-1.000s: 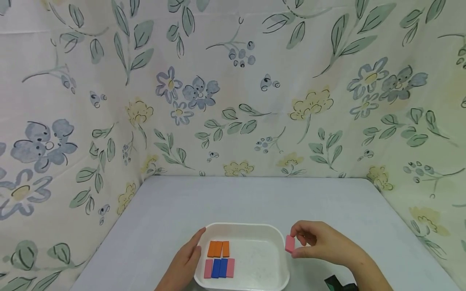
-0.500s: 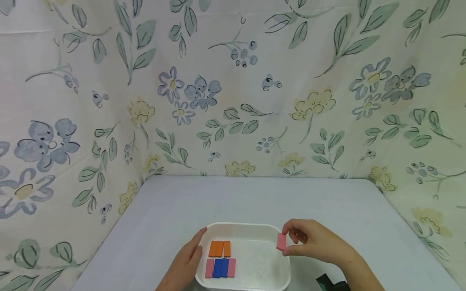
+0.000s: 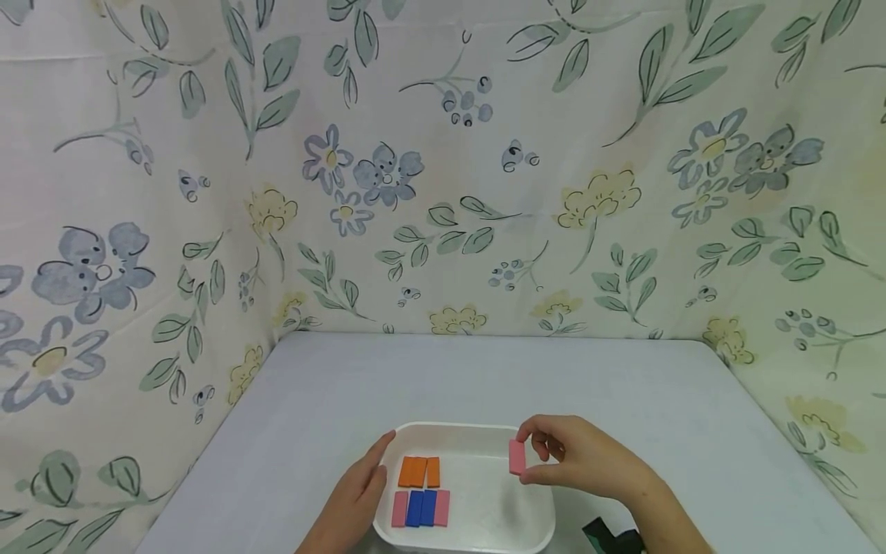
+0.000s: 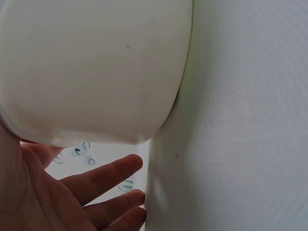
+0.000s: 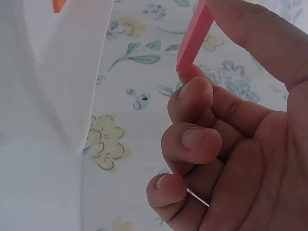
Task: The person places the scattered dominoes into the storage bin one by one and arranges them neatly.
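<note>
A white tray (image 3: 477, 542) stands near the front of the table. My left hand (image 3: 353, 496) rests against its left side; in the left wrist view its fingers (image 4: 103, 180) reach out fairly straight past the tray's wall. Thumb and fingertip of my right hand (image 3: 577, 454) pinch a small flat pink block (image 3: 517, 458) by its ends, over the tray's right part. The right wrist view shows this hand's other fingers (image 5: 190, 139) bent and holding nothing. On the tray's left lie three orange blocks (image 3: 413, 472) in a row. Below them, two blue blocks (image 3: 421, 508) sit between two pink blocks (image 3: 400, 509).
A black object (image 3: 612, 536) lies by the right forearm at the bottom edge. The white table (image 3: 332, 385) spreads behind the tray. Flower-patterned cloth (image 3: 443, 192) hangs at the back and both sides.
My right hand has moved left with the pink block, from beyond the tray's right rim to above its inside. The left hand and the blocks in the tray have stayed put.
</note>
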The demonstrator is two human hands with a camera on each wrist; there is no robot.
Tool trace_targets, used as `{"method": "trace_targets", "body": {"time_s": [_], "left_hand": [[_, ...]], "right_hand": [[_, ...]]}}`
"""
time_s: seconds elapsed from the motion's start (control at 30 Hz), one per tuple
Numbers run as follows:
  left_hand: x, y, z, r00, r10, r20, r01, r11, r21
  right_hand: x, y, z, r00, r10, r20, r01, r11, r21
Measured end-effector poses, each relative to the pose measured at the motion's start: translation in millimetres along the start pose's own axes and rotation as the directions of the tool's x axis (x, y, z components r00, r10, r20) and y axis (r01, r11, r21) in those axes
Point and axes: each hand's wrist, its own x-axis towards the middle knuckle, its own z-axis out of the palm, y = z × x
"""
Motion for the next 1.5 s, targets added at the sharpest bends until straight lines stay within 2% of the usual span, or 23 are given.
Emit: {"method": "trace_targets", "body": {"time_s": [0.53,0.8,1.13,1.3,1.5], "left_hand": [[2.6,-2.2,-0.3,1.000,-0.005,-0.003,0.005,1.000,-0.002],[-0.1,-0.3,-3.4,1.000,-0.002,-0.012,0.002,1.000,0.011],[1.3,0.2,-4.4,1.000,-0.013,-0.014,0.013,1.000,0.014],[1.7,-1.1,-2.5,1.000,0.009,0.002,-0.009,1.000,0.009],[1.4,1.4,-1.5,1.000,0.000,0.011,-0.001,1.000,0.011]], "right_hand": [[23.3,-17.5,9.2,1.000,-0.010,0.008,0.010,1.000,-0.015],[37.8,-28.0,20.2,1.000,-0.012,-0.010,0.011,1.000,-0.029],[50.4,-33.8,31.0,1.000,-0.013,0.009,0.013,0.999,-0.047],[54.2,-32.5,33.7,1.000,-0.013,0.022,0.014,1.000,-0.017],[57.3,-29.9,36.9,0.999,-0.025,0.047,0.023,0.998,0.058]]}}
